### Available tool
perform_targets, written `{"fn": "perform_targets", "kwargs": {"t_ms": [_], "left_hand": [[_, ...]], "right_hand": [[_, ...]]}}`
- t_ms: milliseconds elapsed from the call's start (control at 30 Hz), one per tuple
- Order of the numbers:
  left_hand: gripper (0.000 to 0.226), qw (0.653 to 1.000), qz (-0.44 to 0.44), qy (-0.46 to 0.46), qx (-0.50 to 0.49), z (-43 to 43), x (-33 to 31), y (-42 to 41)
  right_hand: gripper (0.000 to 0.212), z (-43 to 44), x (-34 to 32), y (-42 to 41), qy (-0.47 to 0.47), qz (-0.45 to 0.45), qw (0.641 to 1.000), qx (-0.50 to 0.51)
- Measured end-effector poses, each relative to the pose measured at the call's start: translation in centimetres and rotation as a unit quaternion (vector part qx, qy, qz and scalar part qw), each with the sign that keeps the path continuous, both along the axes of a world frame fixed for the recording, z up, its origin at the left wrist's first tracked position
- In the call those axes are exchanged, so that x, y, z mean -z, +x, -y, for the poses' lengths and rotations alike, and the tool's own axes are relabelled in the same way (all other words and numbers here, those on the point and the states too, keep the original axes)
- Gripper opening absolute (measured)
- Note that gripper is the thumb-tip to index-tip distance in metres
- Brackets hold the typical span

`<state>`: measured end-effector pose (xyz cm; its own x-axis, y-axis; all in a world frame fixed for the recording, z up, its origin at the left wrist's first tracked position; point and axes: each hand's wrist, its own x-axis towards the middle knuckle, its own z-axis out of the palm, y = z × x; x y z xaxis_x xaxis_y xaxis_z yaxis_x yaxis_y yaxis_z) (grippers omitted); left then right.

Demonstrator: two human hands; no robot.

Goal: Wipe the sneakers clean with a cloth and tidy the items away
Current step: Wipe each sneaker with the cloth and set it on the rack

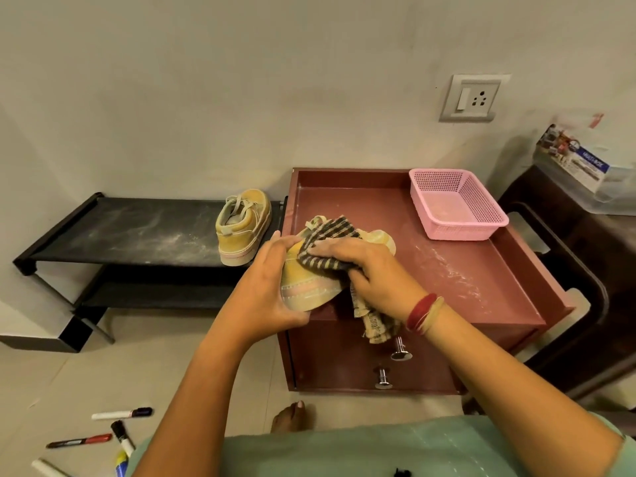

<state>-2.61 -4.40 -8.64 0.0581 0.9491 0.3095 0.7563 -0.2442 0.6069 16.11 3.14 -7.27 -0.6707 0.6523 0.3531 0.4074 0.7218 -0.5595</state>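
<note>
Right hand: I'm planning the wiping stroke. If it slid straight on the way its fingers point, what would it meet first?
Probably the left hand, gripping the sneaker just beyond the fingers of the right hand and its cloth; depth is unclear.

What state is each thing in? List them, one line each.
left hand: grips the held sneaker by its sole end
right hand: holds the cloth against that sneaker
held sneaker: tipped on its side over the cabinet, dusty
cloth: bunched, one end hanging down
other sneaker: upright on the shoe rack, dusty
basket: upright on the cabinet
</note>
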Motion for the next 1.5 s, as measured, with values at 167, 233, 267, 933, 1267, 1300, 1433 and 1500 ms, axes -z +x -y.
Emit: {"fn": "perform_targets", "kwargs": {"t_ms": [167, 233, 267, 933, 1267, 1300, 1433, 1500], "left_hand": [[0.099, 1.000, -0.004, 0.000, -0.007, -0.1, -0.1, 0.2], [0.099, 1.000, 0.000, -0.005, -0.011, -0.1, 0.0, 0.0], [0.099, 1.000, 0.000, -0.007, -0.015, -0.1, 0.0, -0.1], [0.099, 0.999, 0.012, -0.002, -0.039, -0.5, 0.4, -0.5], [0.101, 0.998, -0.019, -0.014, -0.058, -0.5, 0.5, -0.9], [0.101, 0.998, -0.024, -0.019, -0.060, -0.5, 0.5, -1.0], [0.101, 0.996, -0.037, -0.030, -0.070, -0.5, 0.6, -1.2], [0.100, 0.996, -0.042, -0.034, -0.071, -0.5, 0.7, -1.1]], "right_hand": [[0.065, -1.2, 0.5, 0.7, 0.004, -0.014, 0.994, 0.111], [0.065, -0.1, 0.6, 0.3, 0.010, 0.008, 0.999, 0.034], [0.066, 0.3, 0.8, 0.3, 0.013, 0.015, 1.000, -0.001], [0.064, -0.5, 2.5, 1.5, 0.037, 0.024, 0.990, 0.132], [0.063, -0.7, 2.6, 1.3, 0.024, 0.045, 0.990, 0.135], [0.063, -0.4, 2.6, 1.3, 0.025, 0.066, 0.992, 0.101], [0.064, -1.2, 3.0, 1.8, 0.019, 0.042, 0.988, 0.149], [0.063, -1.4, 2.9, 1.7, 0.014, 0.046, 0.980, 0.193]]}}
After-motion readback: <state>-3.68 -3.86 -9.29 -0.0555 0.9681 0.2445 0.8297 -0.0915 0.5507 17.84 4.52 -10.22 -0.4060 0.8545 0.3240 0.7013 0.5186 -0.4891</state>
